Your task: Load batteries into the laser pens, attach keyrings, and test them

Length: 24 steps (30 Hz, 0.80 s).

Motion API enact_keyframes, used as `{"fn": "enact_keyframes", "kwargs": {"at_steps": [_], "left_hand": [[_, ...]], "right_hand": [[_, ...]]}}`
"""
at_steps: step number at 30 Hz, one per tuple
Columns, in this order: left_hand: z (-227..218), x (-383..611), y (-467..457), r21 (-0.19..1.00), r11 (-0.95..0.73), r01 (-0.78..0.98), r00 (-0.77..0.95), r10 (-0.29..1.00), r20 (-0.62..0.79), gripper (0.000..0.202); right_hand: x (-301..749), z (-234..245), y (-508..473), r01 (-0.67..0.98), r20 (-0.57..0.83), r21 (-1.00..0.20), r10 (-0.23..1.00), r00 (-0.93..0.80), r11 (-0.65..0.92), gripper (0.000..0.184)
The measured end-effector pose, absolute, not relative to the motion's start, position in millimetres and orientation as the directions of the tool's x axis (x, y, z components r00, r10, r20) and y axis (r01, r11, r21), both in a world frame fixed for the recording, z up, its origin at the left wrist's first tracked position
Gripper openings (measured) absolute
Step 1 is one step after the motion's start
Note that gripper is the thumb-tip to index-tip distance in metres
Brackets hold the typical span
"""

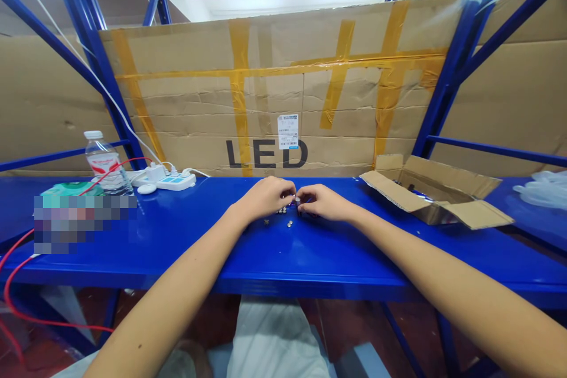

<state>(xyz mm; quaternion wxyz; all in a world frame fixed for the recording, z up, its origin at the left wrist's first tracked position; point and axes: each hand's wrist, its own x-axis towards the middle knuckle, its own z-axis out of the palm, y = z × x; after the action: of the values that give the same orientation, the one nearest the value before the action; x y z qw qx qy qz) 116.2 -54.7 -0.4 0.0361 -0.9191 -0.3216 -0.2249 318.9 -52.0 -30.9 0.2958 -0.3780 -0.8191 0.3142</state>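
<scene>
Both my hands meet over the middle of the blue table. My left hand has its thumb and fingers pinched together at a small part between the two hands. My right hand faces it, fingertips also closed at that spot. What each pinch holds is too small and too covered to name. Several small shiny metal pieces lie on the table just below and beside the fingers. Another little metal piece sits under my left wrist.
An open cardboard box with dark items inside stands at the right. On the left are a water bottle, a white power strip and red cables. A large taped cardboard sheet closes off the back between blue posts.
</scene>
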Motion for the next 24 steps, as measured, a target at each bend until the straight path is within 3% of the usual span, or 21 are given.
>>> {"fn": "enact_keyframes", "kwargs": {"at_steps": [10, 15, 20, 24], "left_hand": [[-3, 116, -56, -0.004, -0.84, 0.542, 0.769, 0.494, 0.406, 0.02], [4, 113, -60, 0.057, -0.816, 0.575, 0.741, 0.549, 0.386, 0.022], [9, 111, -66, 0.082, -0.783, 0.616, 0.757, 0.618, 0.211, 0.022], [4, 118, -72, 0.03, -0.754, 0.656, 0.748, 0.655, 0.107, 0.019]], "right_hand": [[318, -34, -48, 0.38, 0.257, -0.789, 0.82, -0.511, 0.483, 0.011], [319, -32, -50, 0.464, 0.346, -0.68, 0.807, -0.479, 0.567, 0.016], [320, -27, -55, 0.524, 0.335, -0.614, 0.796, -0.504, 0.59, 0.023], [321, -28, -53, 0.534, 0.386, -0.59, 0.792, -0.472, 0.606, 0.018]]}}
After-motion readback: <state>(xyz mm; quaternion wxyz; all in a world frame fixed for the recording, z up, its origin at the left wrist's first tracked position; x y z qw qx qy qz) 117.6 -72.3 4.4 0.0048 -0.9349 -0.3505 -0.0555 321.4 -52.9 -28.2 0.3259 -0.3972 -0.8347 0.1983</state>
